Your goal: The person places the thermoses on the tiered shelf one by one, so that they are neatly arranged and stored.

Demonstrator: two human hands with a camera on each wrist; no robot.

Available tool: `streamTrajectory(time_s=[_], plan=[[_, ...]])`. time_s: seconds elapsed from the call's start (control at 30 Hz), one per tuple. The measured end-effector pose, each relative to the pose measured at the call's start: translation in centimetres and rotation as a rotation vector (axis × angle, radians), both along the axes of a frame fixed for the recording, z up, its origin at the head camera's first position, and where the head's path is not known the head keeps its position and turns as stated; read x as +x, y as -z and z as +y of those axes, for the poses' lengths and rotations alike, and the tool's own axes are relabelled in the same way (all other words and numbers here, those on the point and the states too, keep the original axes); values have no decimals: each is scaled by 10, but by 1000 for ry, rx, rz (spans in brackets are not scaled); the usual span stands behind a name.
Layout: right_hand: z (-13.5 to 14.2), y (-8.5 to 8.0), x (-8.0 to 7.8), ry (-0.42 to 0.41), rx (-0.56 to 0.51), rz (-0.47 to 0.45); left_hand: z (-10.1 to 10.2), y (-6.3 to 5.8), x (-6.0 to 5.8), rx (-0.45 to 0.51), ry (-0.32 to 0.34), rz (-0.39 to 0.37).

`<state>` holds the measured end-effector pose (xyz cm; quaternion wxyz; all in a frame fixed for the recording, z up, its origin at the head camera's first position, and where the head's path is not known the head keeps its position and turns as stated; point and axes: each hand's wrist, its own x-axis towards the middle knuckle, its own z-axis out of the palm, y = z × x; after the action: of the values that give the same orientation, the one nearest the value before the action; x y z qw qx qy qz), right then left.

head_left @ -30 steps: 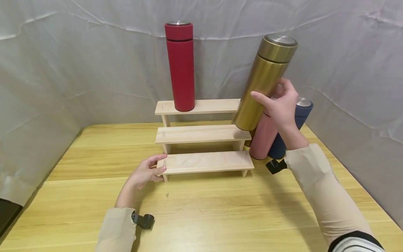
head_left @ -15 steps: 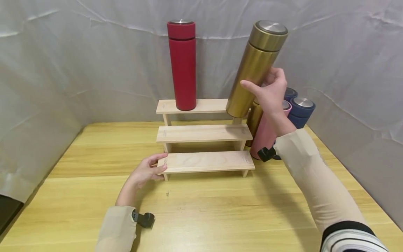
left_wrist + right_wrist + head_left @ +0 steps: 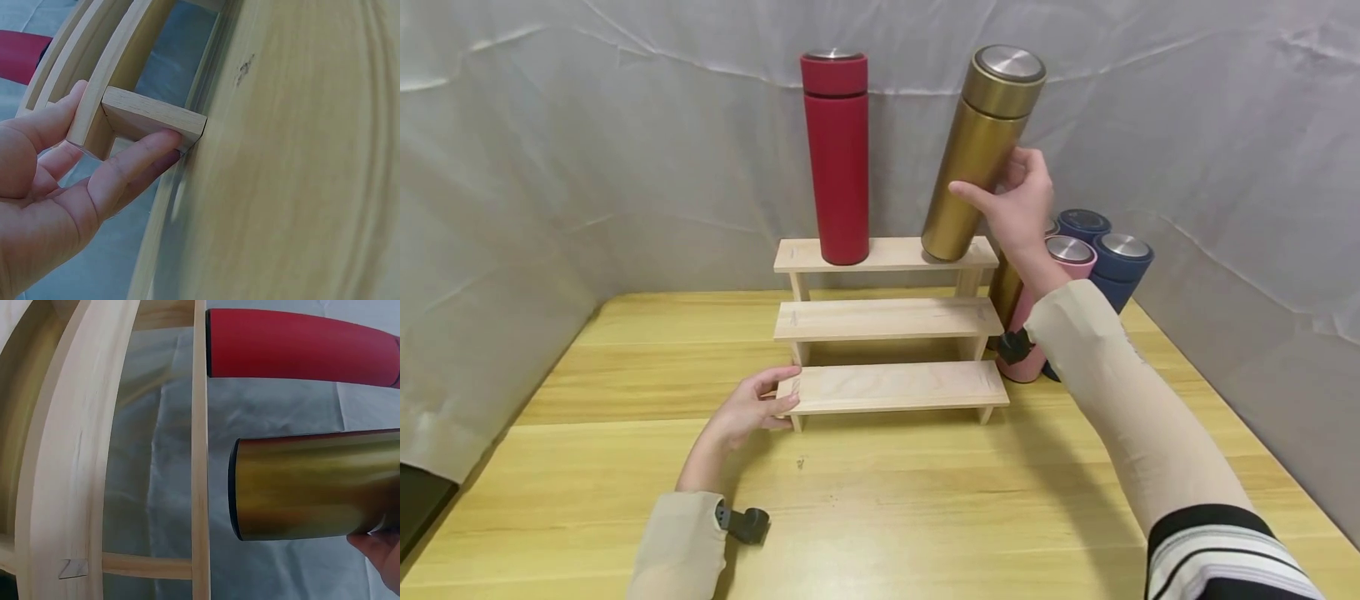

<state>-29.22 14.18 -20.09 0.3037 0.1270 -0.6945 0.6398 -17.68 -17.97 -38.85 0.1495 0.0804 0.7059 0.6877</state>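
Gold flask (image 3: pixel 985 133) is shown in the head view held by the right hand (image 3: pixel 1021 204), whose grip is closed round the body just below its middle. It is tilted, steel lid leaning to the right, and its base is held over the right part of the top shelf (image 3: pixel 891 252). To its left on that shelf, the red flask (image 3: pixel 838 167) is stood upright. The lowest shelf (image 3: pixel 895 386) of the wooden rack (image 3: pixel 887 317) is gripped at its left end by the left hand (image 3: pixel 748 408). Right of the rack, a pink flask (image 3: pixel 1022 367), another gold one and blue flasks (image 3: pixel 1120 267) are grouped on the bench (image 3: pixel 887 500), partly hidden by the right arm. Grey cloth (image 3: pixel 700 167) is hung behind.

In the left wrist view, the shelf end is clasped by the left grip, with fingers laid along the leg (image 3: pixel 150 115). A dark mark (image 3: pixel 245 70) is seen on the bench.

In the right wrist view, the held flask's base is shown just apart from the top shelf, while the red flask's base is set against it. Only part of the right hand is caught at the edge.
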Motion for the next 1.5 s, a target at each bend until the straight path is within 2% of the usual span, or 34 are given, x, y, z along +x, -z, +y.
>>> streamTrajectory(time_s=[0.03, 0.07, 0.23, 0.47, 0.67, 1.03, 1.27, 1.5], plan=[[0, 0, -2, 3, 9, -16, 0, 0, 0, -1, 0, 1], [-4, -4, 4, 29, 48, -30, 0, 0, 0, 0, 0, 1], [-8, -6, -2, 49, 85, -80, 0, 0, 1, -5, 5, 2], [-13, -6, -9, 35, 91, -96, 1, -1, 1, -6, 2, 8], [-18, -6, -9, 30, 125, -98, 2, -1, 1, -3, -1, 1], [-19, -4, -17, 40, 141, -119, 2, -2, 2, 5, 2, 0], [-20, -3, -18, 17, 98, -128, 2, 0, 2, 3, 3, 1], [-21, -4, -18, 11, 99, -128, 2, 2, 1, 8, -1, -2]])
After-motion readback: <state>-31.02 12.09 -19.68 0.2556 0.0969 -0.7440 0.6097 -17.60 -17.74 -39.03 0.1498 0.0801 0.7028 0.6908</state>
